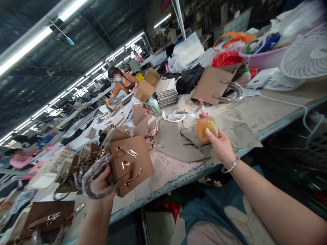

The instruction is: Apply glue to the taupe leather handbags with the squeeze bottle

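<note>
My left hand (pixel 102 182) is closed on a brown handbag (pixel 141 154) at its top side, beside handles wrapped in clear plastic. The bag is tilted, its gold-coloured clasp and straps facing up. In my right hand (pixel 220 143) is a squeeze bottle (pixel 203 127) of amber liquid, likely glue, with a red cap and narrow nozzle pointing up. The thumb presses its side, and the other fingers are partly hidden behind it. Beneath the bottle, flat grey-brown sheets (pixel 176 141) lie on the worktable (pixel 163 168).
Another brown bag (pixel 48 217) lies at lower left, with several unfinished bags (pixel 84 154) beyond my left hand. A larger brown bag (pixel 211 85), a white fan (pixel 304 56) and its cable (pixel 288 102) sit at right. Farther back are stacked panels (pixel 166 93), a cardboard box (pixel 146 86) and a co-worker (pixel 124 83).
</note>
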{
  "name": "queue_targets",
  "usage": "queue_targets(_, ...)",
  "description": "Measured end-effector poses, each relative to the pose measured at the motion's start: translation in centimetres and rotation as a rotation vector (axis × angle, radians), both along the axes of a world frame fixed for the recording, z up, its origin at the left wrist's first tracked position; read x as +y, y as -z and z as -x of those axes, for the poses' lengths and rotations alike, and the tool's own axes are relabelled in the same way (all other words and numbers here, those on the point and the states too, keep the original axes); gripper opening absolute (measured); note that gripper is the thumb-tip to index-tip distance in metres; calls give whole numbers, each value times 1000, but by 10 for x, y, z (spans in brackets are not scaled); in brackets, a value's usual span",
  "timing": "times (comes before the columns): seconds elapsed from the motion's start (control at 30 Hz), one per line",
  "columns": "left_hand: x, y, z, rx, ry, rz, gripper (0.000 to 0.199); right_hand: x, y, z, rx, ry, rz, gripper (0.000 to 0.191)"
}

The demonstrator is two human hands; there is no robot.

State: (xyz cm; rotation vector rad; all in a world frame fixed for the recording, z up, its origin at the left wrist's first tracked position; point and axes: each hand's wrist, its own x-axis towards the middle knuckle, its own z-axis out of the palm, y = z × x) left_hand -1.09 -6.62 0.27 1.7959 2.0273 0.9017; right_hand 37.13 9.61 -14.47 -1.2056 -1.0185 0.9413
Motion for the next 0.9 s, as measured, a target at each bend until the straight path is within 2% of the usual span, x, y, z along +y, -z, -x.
queue_targets(0.03, 1, 8, -4, -134, -89, -53, 46, 5, 2, -5, -12, 22, -1, 50)
queue_targets(0.13, 4, 34, -23, -950, -497, -235, 30, 14, 8, -19, -103, 56, 12, 53)
queue_targets(0.17, 5, 42, -31, -1162, -573, -295, 28, 15, 10, -22, -159, 62, 24, 54)
queue_targets(0.2, 5, 49, -39, -1292, -607, -340, 28, 15, 12, -25, -227, 64, 35, 54)
queue_targets(0.33, 5, 66, -66, -1451, -633, -446, 30, 9, 18, -24, -509, 30, 34, 48)
queue_targets(0.43, 5, 71, -78, -1571, -679, -448, 26, 4, 17, -21, -635, 9, -2, 59)
queue_targets(0.57, 5, 78, -89, -1613, -736, -455, 21, -7, -1, -25, -787, 86, -87, 83)
queue_targets(0.63, 5, 82, -94, -1629, -735, -464, 21, -23, -16, -24, -788, 124, -141, 77)
queue_targets(0.67, 6, 83, -98, -1642, -732, -468, 22, -36, -23, -21, -723, 80, -145, 68)
queue_targets(0.7, 6, 85, -102, -1656, -729, -473, 23, -51, -29, -16, -607, -26, -111, 58)
queue_targets(0.73, 7, 87, -107, -1670, -724, -478, 25, -69, -33, -7, -449, -206, -37, 51)
queue_targets(0.77, 7, 89, -112, -1682, -719, -485, 26, -88, -35, 4, -274, -468, 76, 50)
queue_targets(0.8, 7, 91, -117, -1693, -707, -489, 26, -108, -35, 17, -109, -747, 241, 54)
queue_targets(0.83, 7, 93, -123, -1702, -693, -491, 27, -127, -32, 32, 41, -951, 406, 60)
queue_targets(0.87, 7, 95, -130, -1710, -677, -489, 28, -145, -28, 48, 167, -1072, 540, 64)
queue_targets(0.9, 6, 98, -136, -1717, -661, -484, 29, -159, -24, 64, 229, -1140, 599, 65)
